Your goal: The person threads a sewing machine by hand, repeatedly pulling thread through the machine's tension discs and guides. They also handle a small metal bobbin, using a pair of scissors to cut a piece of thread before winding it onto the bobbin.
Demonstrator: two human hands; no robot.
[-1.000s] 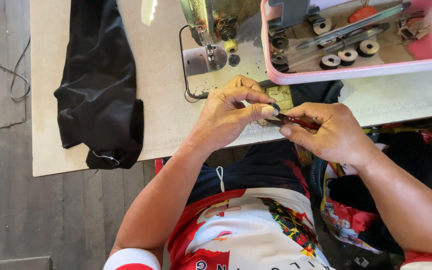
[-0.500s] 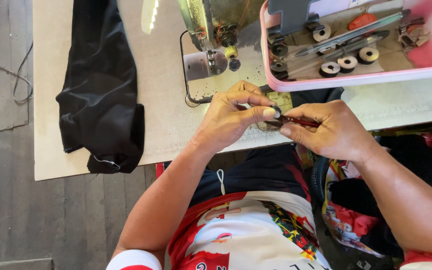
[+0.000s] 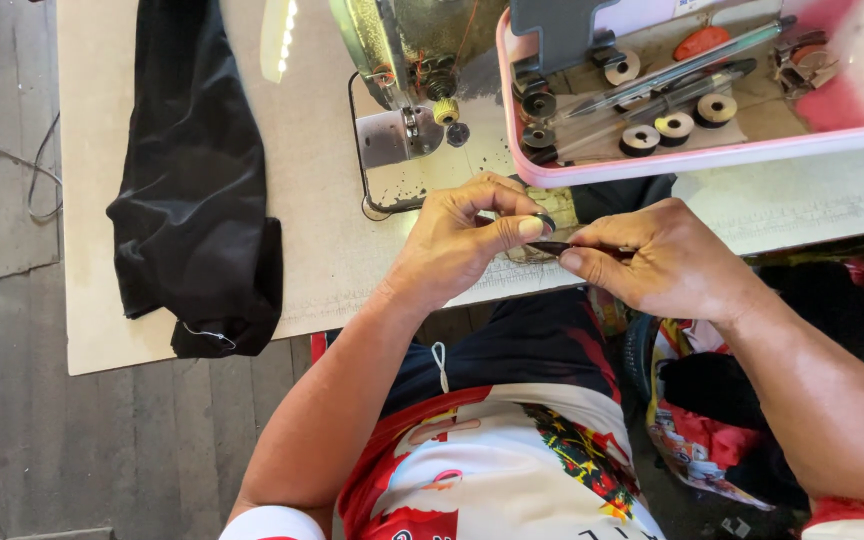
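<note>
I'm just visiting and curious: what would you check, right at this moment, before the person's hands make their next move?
1. Left hand pinches a small dark round part at its fingertips: ok.
2. Right hand holds a thin dark tool pointed at that part: ok.
3. Tool tip actually touching the part: cannot tell, the fingers hide it.
4. Both hands well apart from the sewing machine needle area: ok.
5. Pink tray of bobbins sits flat on the table: ok.
6. Black cloth lies apart from the hands: ok.
</note>
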